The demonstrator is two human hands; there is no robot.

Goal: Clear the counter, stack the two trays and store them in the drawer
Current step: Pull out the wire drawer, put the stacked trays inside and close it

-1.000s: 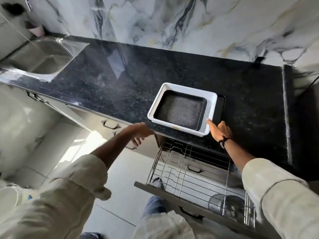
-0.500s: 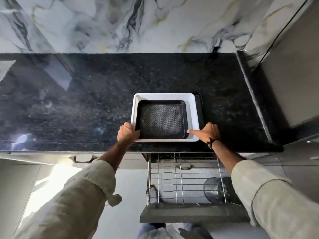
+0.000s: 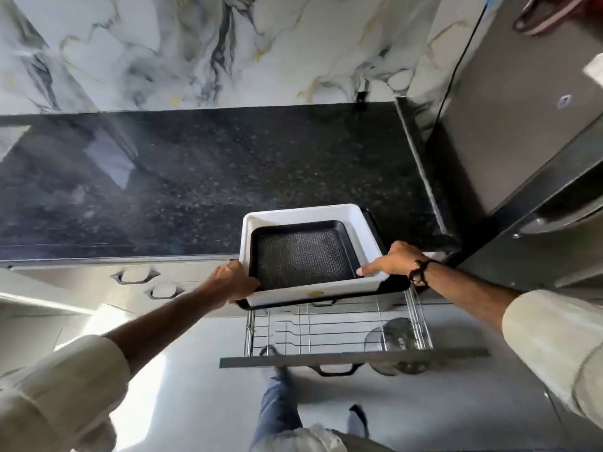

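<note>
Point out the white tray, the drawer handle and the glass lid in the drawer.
white tray (image 3: 295, 293): head view, near wall.
drawer handle (image 3: 334, 370): head view, middle of the black pull.
glass lid (image 3: 396, 345): head view, its dome.

Illumination uneven. Strongest light enters low at 8 o'clock, where the floor (image 3: 137, 363) is overexposed to plain white with detail lost. The marble backsplash (image 3: 195, 50) at 12 o'clock is brightly and evenly lit. The black granite counter (image 3: 195, 190) reads dim, with a pale reflected patch at 10 o'clock and hazy sheen across its surface. The refrigerator (image 3: 522, 125) side at 2 o'clock sits in shade. Wide-angle distortion is marked: the counter edge bows and the sleeves (image 3: 55, 396) at 7 and 4 o'clock are stretched. General softness throughout; the wire drawer basket (image 3: 326, 331) rods are slightly smeared.
</note>
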